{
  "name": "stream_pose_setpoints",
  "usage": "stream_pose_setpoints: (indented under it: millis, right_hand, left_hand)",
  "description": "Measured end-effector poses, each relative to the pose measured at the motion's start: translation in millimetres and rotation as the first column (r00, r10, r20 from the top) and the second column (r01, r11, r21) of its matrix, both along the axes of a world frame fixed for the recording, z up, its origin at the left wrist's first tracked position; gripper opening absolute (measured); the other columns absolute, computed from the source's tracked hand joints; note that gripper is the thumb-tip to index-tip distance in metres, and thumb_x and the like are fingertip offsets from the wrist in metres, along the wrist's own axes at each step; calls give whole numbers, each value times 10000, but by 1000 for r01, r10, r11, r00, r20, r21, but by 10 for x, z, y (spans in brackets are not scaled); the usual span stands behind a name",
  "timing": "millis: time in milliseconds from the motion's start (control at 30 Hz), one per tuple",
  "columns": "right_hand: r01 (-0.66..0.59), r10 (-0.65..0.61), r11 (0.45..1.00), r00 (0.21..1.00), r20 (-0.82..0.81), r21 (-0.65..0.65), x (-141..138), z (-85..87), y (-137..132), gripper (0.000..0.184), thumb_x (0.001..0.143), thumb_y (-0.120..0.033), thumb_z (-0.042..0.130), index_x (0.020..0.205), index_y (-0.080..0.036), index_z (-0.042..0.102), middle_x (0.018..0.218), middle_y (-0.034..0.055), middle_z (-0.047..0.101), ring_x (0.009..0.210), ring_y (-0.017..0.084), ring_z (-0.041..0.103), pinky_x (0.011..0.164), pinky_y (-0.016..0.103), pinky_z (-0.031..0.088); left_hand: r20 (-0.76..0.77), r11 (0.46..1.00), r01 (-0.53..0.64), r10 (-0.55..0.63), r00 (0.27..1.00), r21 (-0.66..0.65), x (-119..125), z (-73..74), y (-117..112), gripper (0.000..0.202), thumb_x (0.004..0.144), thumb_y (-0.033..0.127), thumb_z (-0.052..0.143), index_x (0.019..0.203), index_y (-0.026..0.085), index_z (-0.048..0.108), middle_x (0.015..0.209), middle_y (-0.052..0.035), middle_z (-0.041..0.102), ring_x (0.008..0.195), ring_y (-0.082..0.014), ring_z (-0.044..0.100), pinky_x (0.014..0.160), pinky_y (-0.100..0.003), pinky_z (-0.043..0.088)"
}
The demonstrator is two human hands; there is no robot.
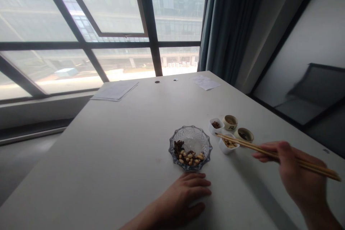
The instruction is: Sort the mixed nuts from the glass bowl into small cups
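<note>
A pair of wooden chopsticks (258, 149) is held in my right hand (296, 172), fingers closed round them. Their tips reach over the near white cup (228, 144), which holds pale nuts, and end close to the far white cup (216, 125) with dark brown bits. I cannot make out anything between the tips. A scalloped glass bowl (198, 140) stands to the left, with pale nuts (190, 158) and dark pieces (178, 147) inside. My left hand (188, 190) lies on the table, fingers stretched out, just in front of the bowl.
Two small beige pots, one far (230, 122) and one nearer (244, 136), stand beside the white cups. Stacked papers (115, 91) lie at the table's far left and loose sheets (206, 82) at the far right. Windows and a dark curtain (223, 25) rise behind the white table (107, 158).
</note>
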State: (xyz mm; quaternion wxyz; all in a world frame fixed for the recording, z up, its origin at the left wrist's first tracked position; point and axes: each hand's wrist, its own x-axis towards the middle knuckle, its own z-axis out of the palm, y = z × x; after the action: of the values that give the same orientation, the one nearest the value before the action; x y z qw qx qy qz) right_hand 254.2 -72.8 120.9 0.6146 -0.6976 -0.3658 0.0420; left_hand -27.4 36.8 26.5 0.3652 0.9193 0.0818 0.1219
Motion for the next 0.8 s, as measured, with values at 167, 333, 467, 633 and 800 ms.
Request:
stream_pose_setpoints:
  millis: [167,333,467,633,800]
  right_hand:
    - [217,-217,976,975,48,10,378,12,-288,393,989,-510,596,825,-185,742,694,65,760,581,239,741,656,374,615]
    - [244,-242,969,969,57,-28,438,-38,-322,342,979,-494,619,869,-191,733,724,60,764,603,232,744,655,358,600]
    - [182,-181,983,975,128,-3,314,74,-318,309,976,-494,627,912,-211,734,769,72,774,638,267,751,695,414,605]
    - [-40,55,993,990,132,-113,-25,267,-204,339,982,-515,610,879,-229,761,692,59,756,606,255,740,618,373,595]
    - [-456,512,833,849,127,-313,-354,335,171,464,1023,-483,559,671,-221,711,641,32,708,577,179,675,593,302,518]
  left_hand:
    - [-34,1000,-6,6,999,-4,6,38,11,474,871,164,674,1325,297,637,1447,-15,629,1412,-240,506,1206,-377,382]
    - [-33,1000,2,-2,999,-1,8,58,21,445,877,166,659,1307,282,651,1431,-38,640,1402,-257,517,1192,-393,402]
    - [-32,1000,-5,5,999,-1,6,39,17,457,871,169,666,1311,291,644,1436,-27,636,1406,-252,513,1196,-391,396]
    - [-21,1000,-3,3,1000,5,8,15,12,464,871,170,673,1317,294,635,1435,-23,635,1408,-244,510,1203,-378,381]
    - [-6,1000,2,-1,1000,13,10,-10,13,444,884,190,673,1316,283,634,1437,-27,633,1410,-249,507,1209,-384,367]
